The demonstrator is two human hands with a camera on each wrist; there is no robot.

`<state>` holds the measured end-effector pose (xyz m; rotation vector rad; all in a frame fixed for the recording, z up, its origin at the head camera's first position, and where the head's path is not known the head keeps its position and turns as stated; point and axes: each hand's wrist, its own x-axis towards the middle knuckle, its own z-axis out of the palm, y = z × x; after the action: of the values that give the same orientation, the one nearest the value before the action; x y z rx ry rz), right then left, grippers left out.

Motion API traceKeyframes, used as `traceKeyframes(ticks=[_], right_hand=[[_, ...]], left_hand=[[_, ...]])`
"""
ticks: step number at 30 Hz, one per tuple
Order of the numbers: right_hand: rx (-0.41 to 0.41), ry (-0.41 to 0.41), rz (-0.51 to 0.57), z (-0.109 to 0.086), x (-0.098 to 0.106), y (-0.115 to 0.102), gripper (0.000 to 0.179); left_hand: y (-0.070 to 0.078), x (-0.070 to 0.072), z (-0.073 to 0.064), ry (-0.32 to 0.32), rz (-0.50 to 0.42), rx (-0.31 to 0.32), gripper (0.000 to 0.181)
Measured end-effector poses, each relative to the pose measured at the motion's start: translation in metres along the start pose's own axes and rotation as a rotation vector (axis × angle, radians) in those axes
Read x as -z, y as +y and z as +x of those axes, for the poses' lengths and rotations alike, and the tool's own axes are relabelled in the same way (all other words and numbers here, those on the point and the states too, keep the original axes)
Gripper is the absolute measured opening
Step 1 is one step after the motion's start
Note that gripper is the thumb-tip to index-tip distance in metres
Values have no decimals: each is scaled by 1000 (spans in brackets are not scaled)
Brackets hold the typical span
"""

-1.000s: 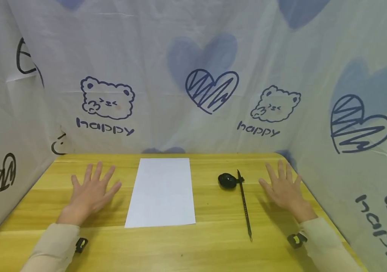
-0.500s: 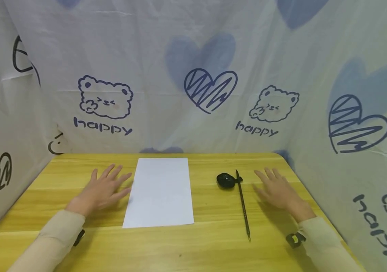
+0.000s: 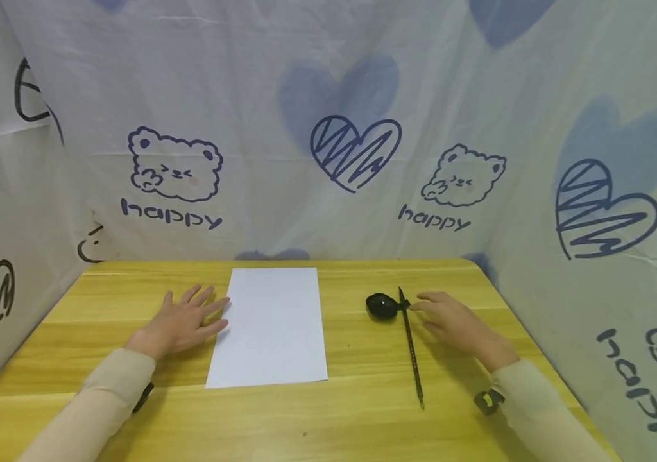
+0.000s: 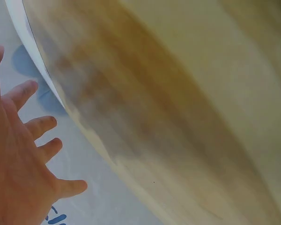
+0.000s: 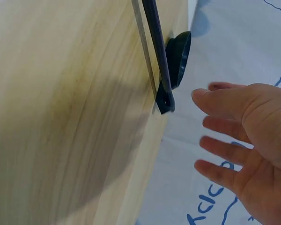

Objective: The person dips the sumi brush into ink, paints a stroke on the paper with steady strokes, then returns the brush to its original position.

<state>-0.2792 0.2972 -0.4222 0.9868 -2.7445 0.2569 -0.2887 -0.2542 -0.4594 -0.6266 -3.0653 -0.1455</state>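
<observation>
A printed cloth [image 3: 259, 83] is hanging behind and beside the desk [image 3: 219, 423]. A white paper [image 3: 273, 333] is lying flat on the desk, left of centre. The left hand [image 3: 185, 321] is reaching its left edge, fingers spread; whether it is touching cannot be told. The right hand [image 3: 455, 324] is hovering just right of the brush [image 3: 411, 346], fingers parted and slightly bent. The brush is lying lengthwise, its far end crossing the black dish [image 3: 382, 307].

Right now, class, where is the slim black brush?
In the head view, the slim black brush lies right of the white rectangular paper, its upper part overlapping the black oval dish, near the right hand.
</observation>
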Motion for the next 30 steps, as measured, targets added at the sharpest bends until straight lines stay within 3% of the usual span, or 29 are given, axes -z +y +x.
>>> traceKeyframes(ticks=[6, 12, 30], right_hand=[[109, -21, -13, 8, -8, 0, 30], [163, -42, -40, 12, -15, -2, 28], [126, -129, -27, 15, -23, -11, 31]], left_hand=[[-1, -2, 0, -3, 1, 6, 66], [0, -3, 0, -13, 0, 5, 67], [-6, -3, 1, -98, 18, 61, 74]])
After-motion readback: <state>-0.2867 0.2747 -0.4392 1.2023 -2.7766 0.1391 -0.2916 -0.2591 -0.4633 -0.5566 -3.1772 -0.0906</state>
